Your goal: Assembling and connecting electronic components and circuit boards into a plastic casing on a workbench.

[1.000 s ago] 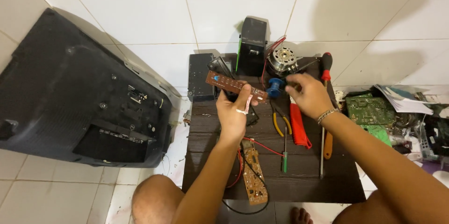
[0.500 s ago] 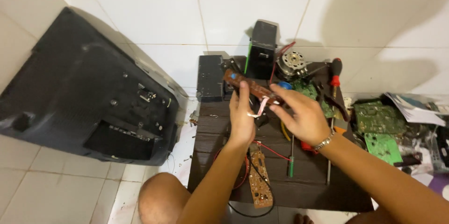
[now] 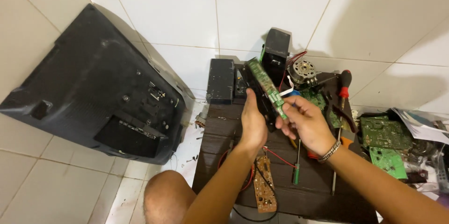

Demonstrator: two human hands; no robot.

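Both my hands hold a long narrow circuit board, turned so its green side faces up, above a low dark wooden table. My left hand grips its lower part from the left. My right hand pinches the same end from the right; a metal bracelet sits on that wrist. A small brown circuit board with red and black wires lies on the table below my hands.
A flat television lies back-up on the tiled floor at left. On the table: a black box, a black speaker-like block, a motor, screwdrivers, green boards. Papers lie at far right.
The narrow board has been turned over from its brown side to its green side and tilted more upright. My right hand came from the tools onto the board.
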